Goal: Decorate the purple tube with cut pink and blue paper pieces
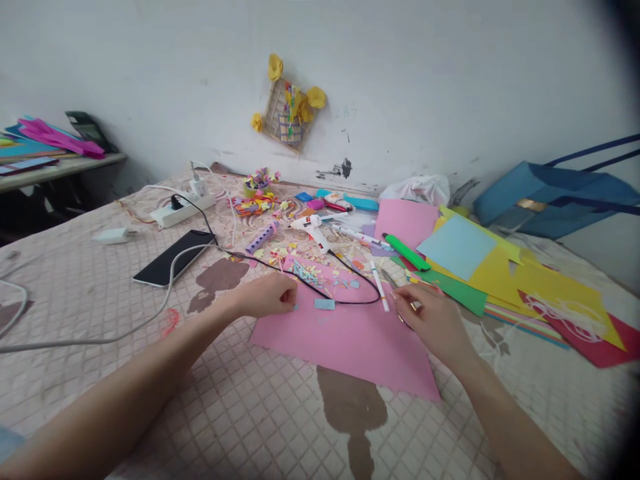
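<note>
A large pink sheet [345, 347] lies on the patterned cloth. My left hand [270, 295] is closed at the sheet's left side, with a tiny bit of light blue at its fingertips. At the sheet's right edge my right hand [425, 313] has its fingers round the handles of scissors [389, 279], whose blades point away. Between the hands sit a small light blue paper piece [325, 304] and a white marker [379, 287]. Paper scraps [306, 272] are scattered along the sheet's far part. Behind them rests a white glue gun [315, 232], its black cord looping over the sheet.
A black phone [175, 258] and a power strip [183, 211] with cables lie at the left. Coloured paper sheets [500, 273], a green marker [406, 252] and a blue bag [555, 197] are at the right. A purple glitter tube [261, 237] lies behind my left hand.
</note>
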Available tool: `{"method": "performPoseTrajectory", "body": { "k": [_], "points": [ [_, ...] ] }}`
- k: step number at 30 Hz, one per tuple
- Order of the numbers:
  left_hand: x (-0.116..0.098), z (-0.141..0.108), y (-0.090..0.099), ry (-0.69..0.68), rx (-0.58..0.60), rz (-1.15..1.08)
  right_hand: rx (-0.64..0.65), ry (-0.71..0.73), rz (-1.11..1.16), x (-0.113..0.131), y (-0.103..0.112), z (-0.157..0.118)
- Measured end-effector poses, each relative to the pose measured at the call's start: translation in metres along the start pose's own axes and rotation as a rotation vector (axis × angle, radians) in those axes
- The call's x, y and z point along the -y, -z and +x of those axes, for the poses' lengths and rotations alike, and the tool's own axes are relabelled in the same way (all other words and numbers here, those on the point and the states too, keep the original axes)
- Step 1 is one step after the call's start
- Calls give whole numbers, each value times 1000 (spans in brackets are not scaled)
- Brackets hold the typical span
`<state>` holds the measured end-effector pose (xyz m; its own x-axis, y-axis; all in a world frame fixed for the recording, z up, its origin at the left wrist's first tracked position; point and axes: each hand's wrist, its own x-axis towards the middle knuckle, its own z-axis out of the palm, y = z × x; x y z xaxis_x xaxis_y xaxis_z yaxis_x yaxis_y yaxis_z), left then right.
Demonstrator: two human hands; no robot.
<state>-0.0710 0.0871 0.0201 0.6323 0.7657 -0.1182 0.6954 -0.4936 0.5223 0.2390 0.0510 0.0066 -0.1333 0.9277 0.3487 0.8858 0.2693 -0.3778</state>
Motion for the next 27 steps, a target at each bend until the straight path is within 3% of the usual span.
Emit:
{"method": "performPoseTrajectory", "body": {
  "k": [7,12,17,19,22,27],
  "points": [
    [-7,0,1,88,-9,-231,6,86,73,21,-10,-10],
    [-13,6,-17,24,-8,-293,35,182,139,39,-21,-22],
    [-20,15,-35,-29,-272,-219,19,209,194,45,-23,-26],
    [-16,15,-30,-46,-349,-148,23,210,205,45,-24,-27],
    [2,13,-6,23,-457,2,34,210,222,45,-25,-27],
    [51,22,40,352,-712,273,49,194,257,45,-28,-27]
  ]
}}
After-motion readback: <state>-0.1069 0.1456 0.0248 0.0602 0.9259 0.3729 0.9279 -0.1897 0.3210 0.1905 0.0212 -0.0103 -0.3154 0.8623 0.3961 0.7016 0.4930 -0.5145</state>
